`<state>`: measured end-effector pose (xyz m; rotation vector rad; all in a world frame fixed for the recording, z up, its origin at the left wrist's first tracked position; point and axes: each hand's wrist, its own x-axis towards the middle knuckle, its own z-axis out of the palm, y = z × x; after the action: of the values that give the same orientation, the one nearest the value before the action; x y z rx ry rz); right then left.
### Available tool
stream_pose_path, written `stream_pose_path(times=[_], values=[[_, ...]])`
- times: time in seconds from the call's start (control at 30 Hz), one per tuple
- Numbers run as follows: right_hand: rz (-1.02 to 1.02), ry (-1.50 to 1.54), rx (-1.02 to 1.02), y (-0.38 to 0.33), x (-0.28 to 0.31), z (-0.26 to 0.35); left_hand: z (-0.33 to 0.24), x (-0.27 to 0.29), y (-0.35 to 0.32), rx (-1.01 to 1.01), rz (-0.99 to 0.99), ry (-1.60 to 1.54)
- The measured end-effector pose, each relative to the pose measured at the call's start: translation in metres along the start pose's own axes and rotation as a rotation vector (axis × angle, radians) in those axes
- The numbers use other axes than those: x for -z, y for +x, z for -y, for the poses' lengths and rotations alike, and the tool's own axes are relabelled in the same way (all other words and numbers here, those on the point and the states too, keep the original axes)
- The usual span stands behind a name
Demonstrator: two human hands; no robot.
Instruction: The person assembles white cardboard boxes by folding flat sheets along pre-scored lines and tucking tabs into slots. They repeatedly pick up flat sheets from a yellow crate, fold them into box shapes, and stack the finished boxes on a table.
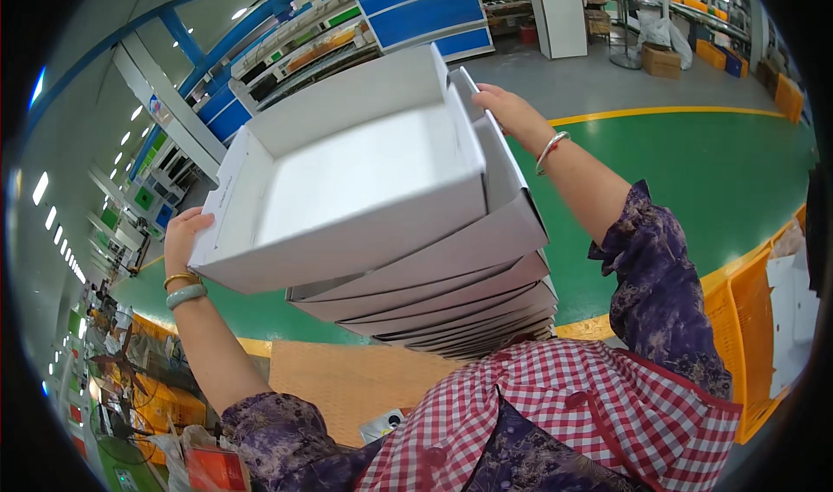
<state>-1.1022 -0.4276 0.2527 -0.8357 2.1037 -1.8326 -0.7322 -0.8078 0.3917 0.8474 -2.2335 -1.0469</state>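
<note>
Holding the topmost white cardboard tray with both hands, the person keeps it tilted above a stack of nested trays that leans against the chest, on the checked apron.

From the head camera, the only view: the left hand is closed around the near left corner of the top tray, thumb on the rim and fingers under it, as far as I can see. The right hand reaches to the far right corner and pinches the wall there, fingers curled over the edge. I judge that the two opposite corners are taken so that the wide, light tray does not twist while it sits half out of the one below. The stack rests on the body probably because both hands are busy with the top tray.

Counting: one tray in the hands, and under it about eight or nine nested trays; the lower edges lie too close together to count exactly. Two bangles are on the left wrist, one gold and one pale green, and one bracelet on the right wrist. An orange crate stands at the right and a brown cardboard sheet lies below.
</note>
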Motion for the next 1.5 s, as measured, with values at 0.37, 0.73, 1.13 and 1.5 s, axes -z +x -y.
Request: stream_pose_path(times=[0.37, 0.73, 1.13, 1.5], values=[[-0.013, -0.038, 0.036, -0.002, -0.003, 0.007, 0.019, -0.026, 0.000, 0.031, 0.040, 0.090], [-0.006, -0.094, 0.020, -0.006, -0.001, 0.023, 0.037, -0.030, -0.002, 0.030, -0.045, 0.031], [0.047, -0.013, -0.048, -0.009, 0.002, 0.032, 0.033, -0.024, -0.001, 0.045, -0.035, -0.040], [0.042, 0.062, -0.053, -0.016, -0.004, 0.037, 0.019, -0.043, 0.007, 0.002, 0.023, 0.085]])
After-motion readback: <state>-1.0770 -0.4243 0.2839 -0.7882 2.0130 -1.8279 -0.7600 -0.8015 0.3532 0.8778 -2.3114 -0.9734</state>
